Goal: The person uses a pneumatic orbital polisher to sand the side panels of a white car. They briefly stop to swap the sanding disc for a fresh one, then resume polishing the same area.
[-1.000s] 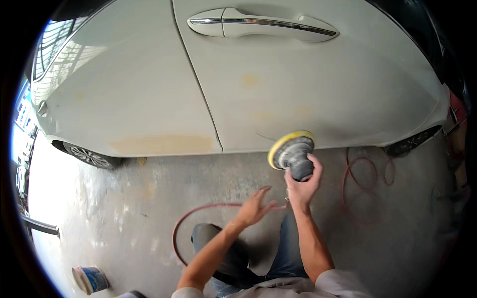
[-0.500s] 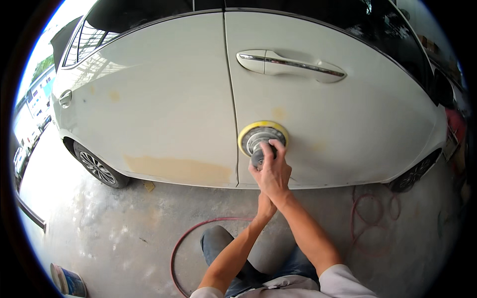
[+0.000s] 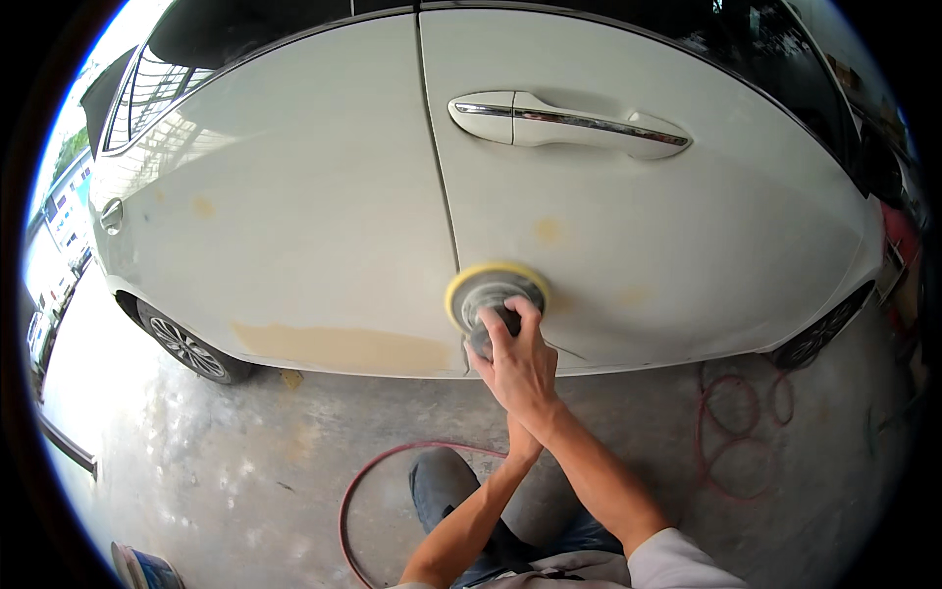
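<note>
A round air sander (image 3: 475,294) with a yellow-edged pad lies against the lower part of the white car door (image 3: 628,211), near the vertical gap between the two doors. My right hand (image 3: 517,368) is closed over the sander's grey-black body, thumb and fingers wrapped around it. Below and behind the right wrist, my left hand (image 3: 524,444) reaches up; its fingers are hidden, so what they hold does not show. Beside the pad, the door carries small tan patches (image 3: 548,231). A larger tan filler strip (image 3: 343,348) runs along the bottom of the left door.
A red hose (image 3: 345,501) curves across the concrete floor (image 3: 294,422) from near my left wrist, and loops of red hose (image 3: 734,437) lie at the right. At the lower left stands a bucket (image 3: 147,569). The chrome-trimmed door handle (image 3: 579,123) sticks out above the sander.
The sander and both my hands have moved a little left and down, so the pad now overlaps the gap between the doors. The view has shifted slightly too.
</note>
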